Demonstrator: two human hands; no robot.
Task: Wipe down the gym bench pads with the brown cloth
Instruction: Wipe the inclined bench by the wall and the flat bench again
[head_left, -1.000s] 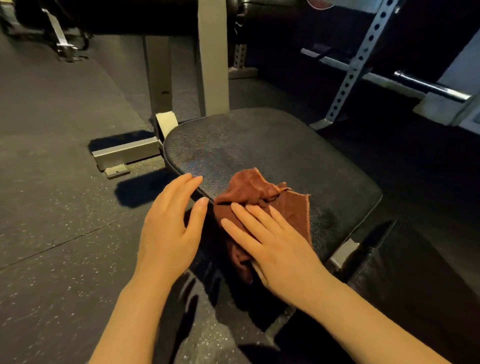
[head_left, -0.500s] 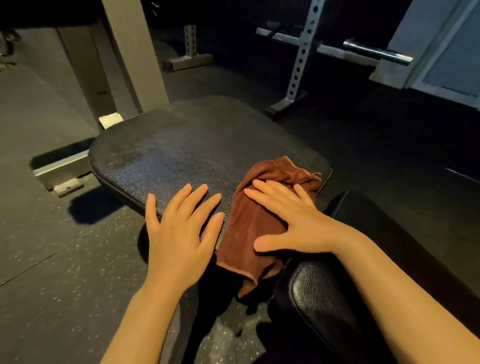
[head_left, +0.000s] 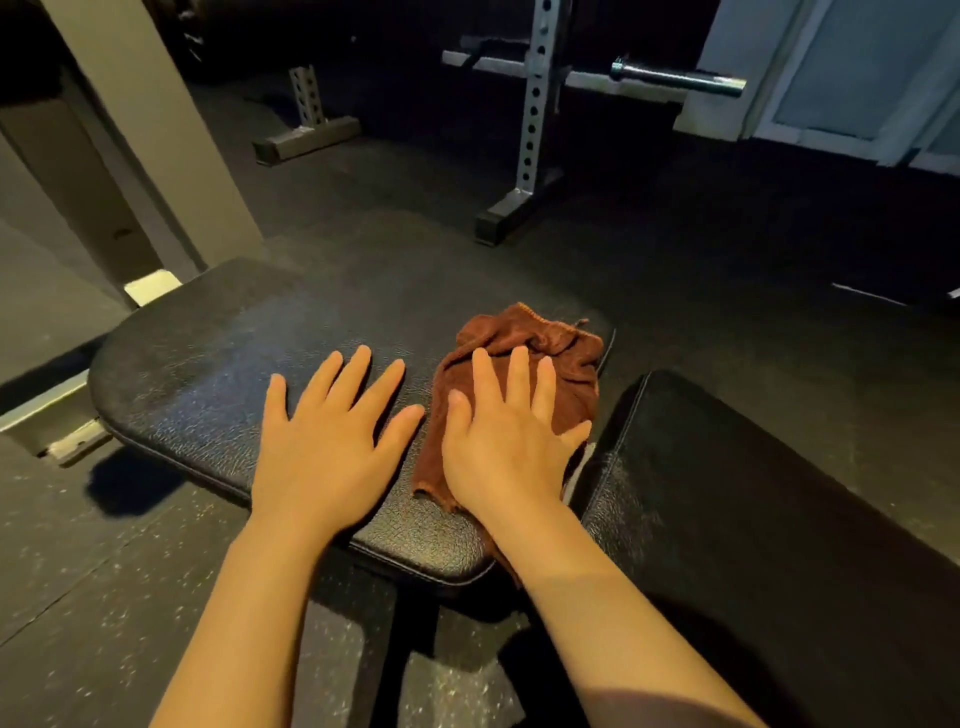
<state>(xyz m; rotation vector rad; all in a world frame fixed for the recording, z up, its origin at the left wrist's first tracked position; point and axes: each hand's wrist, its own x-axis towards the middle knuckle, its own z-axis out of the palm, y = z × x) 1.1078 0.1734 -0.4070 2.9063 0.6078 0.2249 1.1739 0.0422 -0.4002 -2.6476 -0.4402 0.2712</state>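
On seat pad (head_left: 197, 374) | brown cloth (head_left: 571, 374) — under right hand (head_left: 501, 452), fingers (head_left: 517, 371) flat | left hand (head_left: 327, 441) — splayed, bare

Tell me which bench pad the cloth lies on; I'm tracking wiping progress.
The seat pad under both hands; the brown cloth lies at its right end. The adjoining back pad is bare.

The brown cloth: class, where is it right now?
In the head view the crumpled brown cloth lies on the right end of the black textured seat pad, pressed flat under the right hand, beside the left hand.
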